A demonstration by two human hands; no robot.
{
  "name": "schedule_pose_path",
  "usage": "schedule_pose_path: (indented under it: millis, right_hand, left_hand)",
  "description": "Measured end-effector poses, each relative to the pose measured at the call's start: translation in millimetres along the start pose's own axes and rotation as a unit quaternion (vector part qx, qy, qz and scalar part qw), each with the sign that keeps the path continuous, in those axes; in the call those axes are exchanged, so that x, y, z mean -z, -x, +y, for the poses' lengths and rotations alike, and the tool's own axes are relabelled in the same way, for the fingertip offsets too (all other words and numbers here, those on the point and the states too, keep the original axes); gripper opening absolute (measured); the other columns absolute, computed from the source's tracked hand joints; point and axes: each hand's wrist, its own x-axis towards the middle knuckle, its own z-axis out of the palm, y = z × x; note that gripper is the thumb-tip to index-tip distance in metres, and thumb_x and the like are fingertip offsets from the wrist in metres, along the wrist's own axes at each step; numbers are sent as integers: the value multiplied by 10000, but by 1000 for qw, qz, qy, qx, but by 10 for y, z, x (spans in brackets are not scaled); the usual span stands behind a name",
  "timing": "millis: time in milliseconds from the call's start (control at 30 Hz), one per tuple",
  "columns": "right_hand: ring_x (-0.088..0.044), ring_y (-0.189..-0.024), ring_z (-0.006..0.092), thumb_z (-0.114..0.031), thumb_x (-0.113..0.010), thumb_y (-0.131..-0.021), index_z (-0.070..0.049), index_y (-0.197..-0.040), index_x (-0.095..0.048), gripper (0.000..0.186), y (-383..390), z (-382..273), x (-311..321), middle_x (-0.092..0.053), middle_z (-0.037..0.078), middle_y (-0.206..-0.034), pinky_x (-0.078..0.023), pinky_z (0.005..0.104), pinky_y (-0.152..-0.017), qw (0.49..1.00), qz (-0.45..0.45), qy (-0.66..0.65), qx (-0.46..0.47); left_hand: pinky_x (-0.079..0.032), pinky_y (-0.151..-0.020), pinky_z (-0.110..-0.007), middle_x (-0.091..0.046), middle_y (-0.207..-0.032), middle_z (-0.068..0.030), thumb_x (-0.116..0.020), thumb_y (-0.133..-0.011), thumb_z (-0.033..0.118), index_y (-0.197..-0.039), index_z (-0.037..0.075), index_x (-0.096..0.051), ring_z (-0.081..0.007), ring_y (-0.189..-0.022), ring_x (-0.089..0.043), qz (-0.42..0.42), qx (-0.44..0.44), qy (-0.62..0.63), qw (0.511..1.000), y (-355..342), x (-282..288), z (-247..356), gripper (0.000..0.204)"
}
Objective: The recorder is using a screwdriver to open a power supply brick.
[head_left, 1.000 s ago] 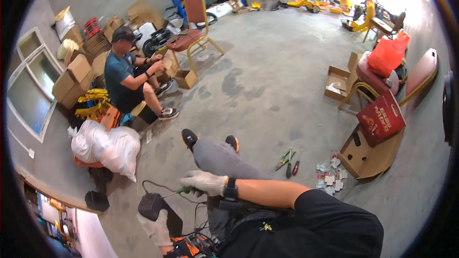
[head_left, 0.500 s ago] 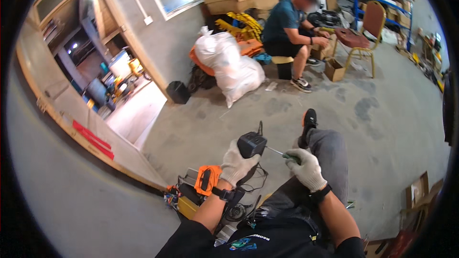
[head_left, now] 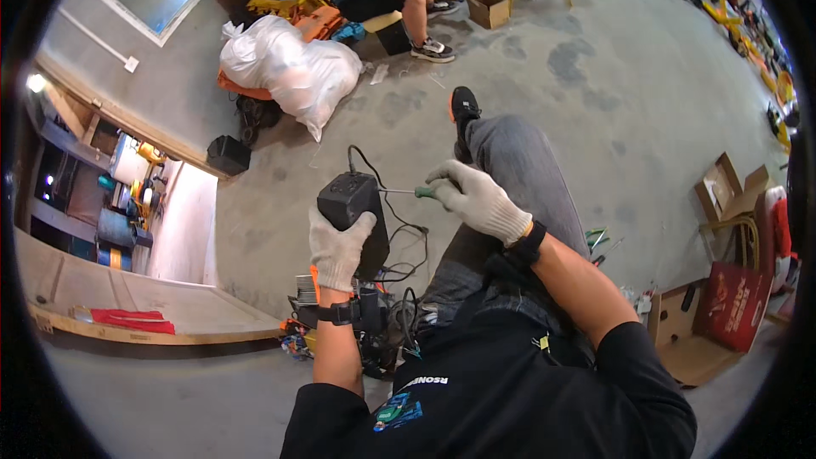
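One black box [head_left: 361, 218], one screwdriver [head_left: 422, 193], just left of frame centre

Left hand [head_left: 338, 252]: partly open, wrapped round the box's left, thumb over the near face. Can't tell if the box's lower end rests on anything. Right hand [head_left: 476, 201], mid-frame: fingers closed on the green handle, shaft running about level leftward to the box's right side, near the top. Tip looks touching from where I stand; can't tell if it's seated.

Doing it well, my read: shaft square to that face, steady push along its line, turn from the wrist. Left grip should push back evenly, as a box held like this could twist. Thumb best kept low, clear of a slip. Cable [head_left: 424, 229] loops past the shaft, so keep it off the blade. Bracing against the jeans [head_left: 527, 157], right of centre, would probably help. Pliers [head_left: 597, 236] on floor, right of frame.
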Motion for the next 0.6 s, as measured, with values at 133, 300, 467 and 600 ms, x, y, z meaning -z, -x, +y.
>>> schedule_pose_path:
  millis: [133,300,467,600]
  right_hand:
    - [-744,-920,281,-222,-747,-948,16,-1197,-642,360,20,47,-29,-737,171,-968,-574,371,-840,983,67,82,148]
    - [-745,-963,361,-227,-696,-972,6,-1252,-599,377,41,16,0,-735,231,-1005,-567,429,-857,983,125,135,1]
    - [-746,-940,371,-211,-649,-995,12,-1240,-578,338,25,65,4,-732,230,-1006,-568,431,-868,991,71,99,54]
    - [-752,-935,351,-196,-672,-979,1,-1231,-583,333,20,95,-18,-748,188,-999,-573,420,-887,969,101,92,206]
  left_hand:
    - [-561,-996,-367,-703,-1228,-141,-861,-783,85,-1355,-55,-556,-233,-1087,-696,-7,-6,67,998,-7,-41,-60,663]
    - [-547,-1015,-366,-691,-1256,-133,-853,-794,92,-1362,-46,-563,-225,-1112,-681,-8,-19,83,996,-5,-51,-97,653]
    - [-556,-1017,-392,-692,-1259,-174,-881,-776,87,-1366,-65,-539,-255,-1126,-687,-3,2,41,999,0,-55,-94,698]
    - [-538,-1017,-371,-688,-1259,-132,-845,-794,97,-1354,-33,-580,-215,-1116,-668,7,-11,55,998,15,-83,-118,633]
